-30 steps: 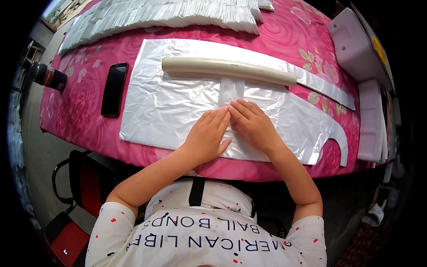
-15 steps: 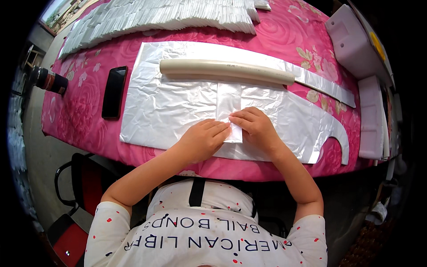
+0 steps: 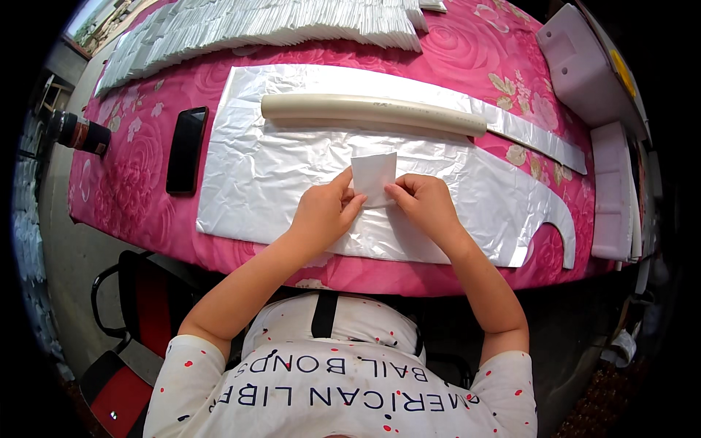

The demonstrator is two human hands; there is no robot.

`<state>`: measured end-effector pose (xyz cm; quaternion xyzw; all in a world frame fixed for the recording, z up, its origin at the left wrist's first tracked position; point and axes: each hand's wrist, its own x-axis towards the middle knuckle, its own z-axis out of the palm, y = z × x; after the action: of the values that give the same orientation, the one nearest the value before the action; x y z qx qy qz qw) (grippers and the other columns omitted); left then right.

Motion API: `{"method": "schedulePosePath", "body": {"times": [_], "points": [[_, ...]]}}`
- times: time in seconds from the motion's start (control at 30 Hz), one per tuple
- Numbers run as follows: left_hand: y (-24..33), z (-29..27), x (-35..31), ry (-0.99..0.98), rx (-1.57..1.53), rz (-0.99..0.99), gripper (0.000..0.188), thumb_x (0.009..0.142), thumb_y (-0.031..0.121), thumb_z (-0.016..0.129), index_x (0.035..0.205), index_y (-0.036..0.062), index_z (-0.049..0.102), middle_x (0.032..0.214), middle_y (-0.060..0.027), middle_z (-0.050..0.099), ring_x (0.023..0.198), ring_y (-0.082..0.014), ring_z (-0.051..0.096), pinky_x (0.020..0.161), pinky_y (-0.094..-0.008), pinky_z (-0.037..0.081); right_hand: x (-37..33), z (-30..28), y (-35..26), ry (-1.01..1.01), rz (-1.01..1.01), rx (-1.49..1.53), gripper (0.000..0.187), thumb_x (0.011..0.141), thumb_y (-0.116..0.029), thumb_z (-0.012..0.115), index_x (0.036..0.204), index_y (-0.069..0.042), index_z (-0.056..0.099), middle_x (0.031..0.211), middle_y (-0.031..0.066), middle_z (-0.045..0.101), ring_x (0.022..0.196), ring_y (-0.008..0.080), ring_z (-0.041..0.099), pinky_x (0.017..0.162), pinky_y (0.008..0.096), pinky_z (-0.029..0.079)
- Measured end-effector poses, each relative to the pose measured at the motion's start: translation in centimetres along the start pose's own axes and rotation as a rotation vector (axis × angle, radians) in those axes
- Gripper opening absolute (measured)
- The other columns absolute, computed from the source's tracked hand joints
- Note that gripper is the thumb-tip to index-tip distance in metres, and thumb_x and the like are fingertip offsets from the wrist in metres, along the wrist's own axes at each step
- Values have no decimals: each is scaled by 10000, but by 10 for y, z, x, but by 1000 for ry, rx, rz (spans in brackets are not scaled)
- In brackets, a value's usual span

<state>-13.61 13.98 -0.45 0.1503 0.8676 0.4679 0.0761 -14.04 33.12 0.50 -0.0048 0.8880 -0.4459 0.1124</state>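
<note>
Between my two hands a small folded white plastic bag (image 3: 374, 177) is held up, flat and nearly square. My left hand (image 3: 323, 209) pinches its left side with thumb and fingers. At its lower right corner, my right hand (image 3: 425, 204) grips it the same way. Beneath both hands lie white plastic bags (image 3: 292, 164) spread flat, with a curved cut-out and handle strips at the right end. A long cream-coloured pipe (image 3: 372, 114) rests across them, beyond my hands.
Many folded white packets (image 3: 292, 29) stand in rows at the far left. A black phone (image 3: 187, 150) and a dark bottle (image 3: 82, 133) are on the pink flowered tablecloth (image 3: 131, 197). White foam boxes (image 3: 584, 69) line the right edge. A red and black chair (image 3: 150, 306) stands lower left.
The narrow folded strip that lay flat under my fingers is now a shorter, squarish packet, lifted off the bags. My left hand has turned upward beside it; both hands grip it.
</note>
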Motion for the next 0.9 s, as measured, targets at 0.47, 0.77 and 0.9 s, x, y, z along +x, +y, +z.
{"method": "schedulePosePath", "body": {"times": [0.47,0.77,0.9], "points": [[-4,2,5,225,388,356,617,793,131,626,1330,-19,362,1267,-191,442,1061,-281,523,862,-352,454,31,-10,-11,-187,290,46,290,819,-231,613,688,27,636,560,62,587,488,116,568,480,256,436],[-10,36,21,1,579,287,884,799,477,542,1380,-83,182,1443,-255,182,1364,-359,151,1099,-461,143,27,-4,-9,-142,285,49,273,768,-244,608,637,-8,648,526,82,597,523,161,616,510,292,463],[-11,36,19,-52,537,261,954,772,527,538,1388,-84,142,1453,-255,153,1372,-358,122,1106,-460,109,22,-4,-14,-125,205,-148,289,695,-274,688,650,3,619,564,78,600,525,154,602,506,260,456]]}}
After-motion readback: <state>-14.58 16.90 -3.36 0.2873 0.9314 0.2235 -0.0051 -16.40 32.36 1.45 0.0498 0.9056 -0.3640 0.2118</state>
